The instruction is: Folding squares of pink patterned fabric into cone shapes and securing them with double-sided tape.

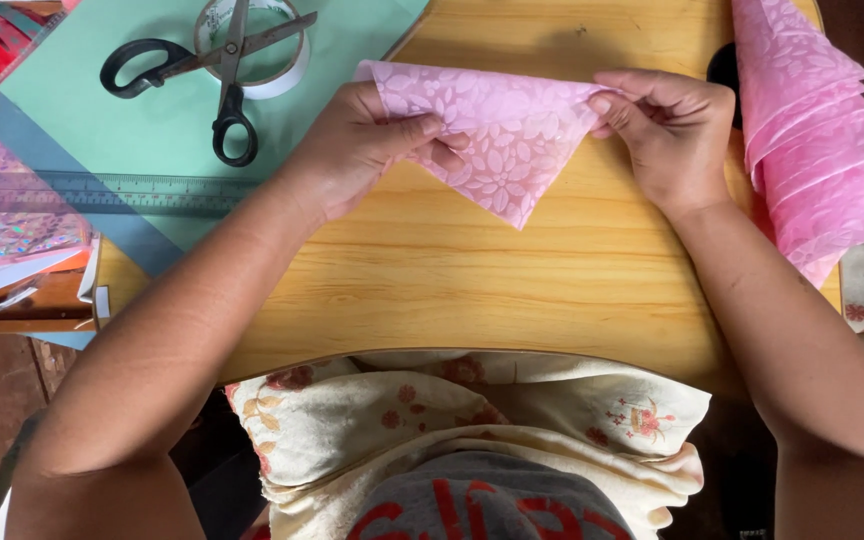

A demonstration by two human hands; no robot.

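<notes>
A pink sheet with an embossed leaf pattern (497, 135), folded into a triangle pointing toward me, is held just above the wooden table (472, 280). My left hand (367, 145) pinches its left corner, thumb on top. My right hand (667, 125) pinches its right corner between thumb and fingertips. Both hands are at the far half of the table.
Black-handled scissors (217, 75) lie over a roll of clear tape (287, 70) on a green paper sheet (112, 115). A clear ruler (102, 190) and shiny patterned sheets (12, 225) sit at the left. A stack of pink embossed sheets (817, 150) lies at the right edge.
</notes>
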